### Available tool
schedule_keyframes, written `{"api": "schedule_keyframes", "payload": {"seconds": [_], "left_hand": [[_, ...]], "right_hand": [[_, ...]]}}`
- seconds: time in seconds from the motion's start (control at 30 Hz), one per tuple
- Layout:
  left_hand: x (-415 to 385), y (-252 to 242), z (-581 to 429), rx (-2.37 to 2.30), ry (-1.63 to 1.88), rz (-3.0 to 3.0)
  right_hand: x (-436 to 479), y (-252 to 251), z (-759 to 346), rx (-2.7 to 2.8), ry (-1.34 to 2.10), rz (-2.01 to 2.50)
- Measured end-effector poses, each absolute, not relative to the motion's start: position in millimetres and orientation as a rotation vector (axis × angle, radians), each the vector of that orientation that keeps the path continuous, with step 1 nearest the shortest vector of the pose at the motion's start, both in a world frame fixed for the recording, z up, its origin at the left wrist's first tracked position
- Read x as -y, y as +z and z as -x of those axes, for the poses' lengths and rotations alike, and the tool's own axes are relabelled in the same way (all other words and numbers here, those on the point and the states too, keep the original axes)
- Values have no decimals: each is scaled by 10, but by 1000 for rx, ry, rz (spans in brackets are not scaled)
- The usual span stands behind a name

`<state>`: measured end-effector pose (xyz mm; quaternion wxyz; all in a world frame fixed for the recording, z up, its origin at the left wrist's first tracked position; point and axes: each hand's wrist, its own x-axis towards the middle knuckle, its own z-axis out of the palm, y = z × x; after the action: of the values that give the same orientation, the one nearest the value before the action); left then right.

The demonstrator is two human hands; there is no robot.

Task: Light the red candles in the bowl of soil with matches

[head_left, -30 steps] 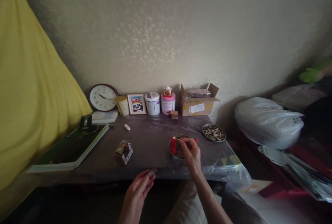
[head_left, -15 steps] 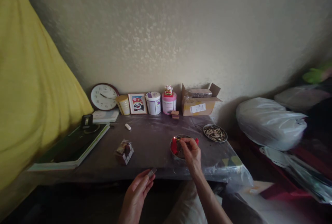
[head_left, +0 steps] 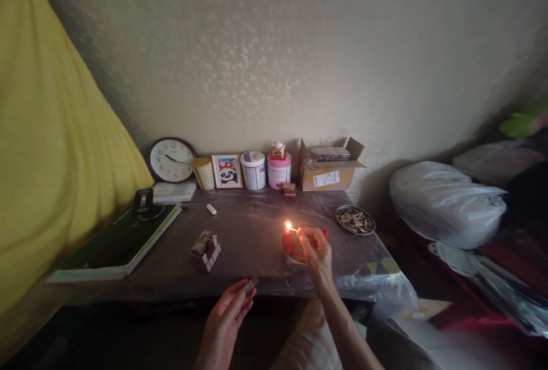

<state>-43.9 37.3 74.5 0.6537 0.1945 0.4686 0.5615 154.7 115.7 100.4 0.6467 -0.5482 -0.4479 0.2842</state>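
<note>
My right hand (head_left: 315,249) pinches a burning match (head_left: 294,229) whose flame sits at the top of a red candle (head_left: 288,242). That candle stands upright at the left side of a round bowl (head_left: 295,260). A second red candle (head_left: 325,233) shows at the bowl's right, mostly behind my hand. Low at the table's front edge, my left hand (head_left: 229,310) is closed around a small matchbox (head_left: 251,285). To its left lies an open pack of small boxes (head_left: 206,253). Beyond the bowl on the right is a round dish (head_left: 353,233) of several matchsticks.
A dark table (head_left: 252,227) under clear plastic carries a large green book (head_left: 111,250) at left. Along the wall stand a clock (head_left: 172,160), a framed panda picture (head_left: 227,172), tins (head_left: 254,171) and an open cardboard box (head_left: 331,173). White bags (head_left: 445,201) are piled at right.
The match flame has grown from a small glow to a bright flame, and light now falls on the bowl and my right fingers. Both hands have stayed in place.
</note>
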Motion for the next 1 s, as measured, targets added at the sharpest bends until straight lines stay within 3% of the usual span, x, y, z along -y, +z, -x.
{"api": "schedule_keyframes", "payload": {"seconds": [1.0], "left_hand": [[-392,713,442,-1086,1265,-466]], "right_hand": [[-1258,879,-1570,1029,633,1220]]}}
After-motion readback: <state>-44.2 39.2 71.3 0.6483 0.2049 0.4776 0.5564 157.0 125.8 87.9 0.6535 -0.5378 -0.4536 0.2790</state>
